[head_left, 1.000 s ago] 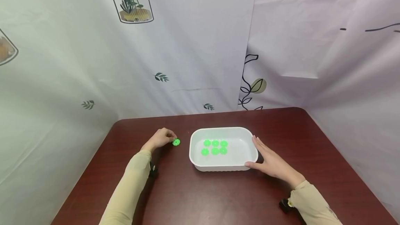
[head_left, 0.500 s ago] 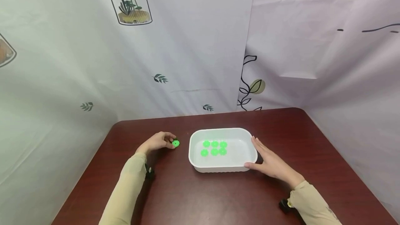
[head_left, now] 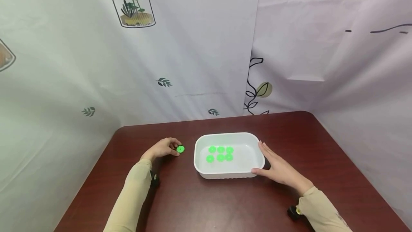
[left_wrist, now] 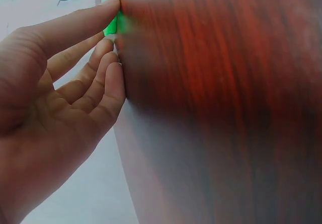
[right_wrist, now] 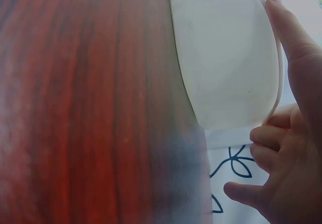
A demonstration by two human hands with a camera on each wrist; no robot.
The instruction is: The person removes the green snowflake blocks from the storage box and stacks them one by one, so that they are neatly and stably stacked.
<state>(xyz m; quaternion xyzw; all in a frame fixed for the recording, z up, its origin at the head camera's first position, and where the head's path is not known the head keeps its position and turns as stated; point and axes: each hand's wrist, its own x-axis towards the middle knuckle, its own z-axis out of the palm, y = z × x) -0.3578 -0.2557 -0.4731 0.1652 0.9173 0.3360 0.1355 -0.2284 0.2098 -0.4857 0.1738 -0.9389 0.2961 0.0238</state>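
My left hand (head_left: pixel 162 148) is at the left of the table, thumb and forefinger at opposite edges of a small green flower-shaped disc (head_left: pixel 180 149). The left wrist view shows this disc (left_wrist: pixel 109 12) edge-on at the tabletop, pinched between thumb and finger; the other fingers curl loosely below. My right hand (head_left: pixel 280 167) holds the right end of a white rectangular tub (head_left: pixel 225 175), thumb on the near rim and fingers along the end wall. In the right wrist view the tub (right_wrist: pixel 226 58) appears from outside. Several matching green discs (head_left: pixel 220 157) lie in two rows inside it.
The dark red-brown table (head_left: pixel 206 207) has rounded far corners. White patterned cloth (head_left: pixel 193 53) hangs behind it and along both sides. A black strap device (head_left: pixel 293 212) sits at the right wrist.
My left thumb has come round to the disc's near edge, and the hand has shifted slightly left and nearer. The right hand and tub stay put; the head view has tilted a little.
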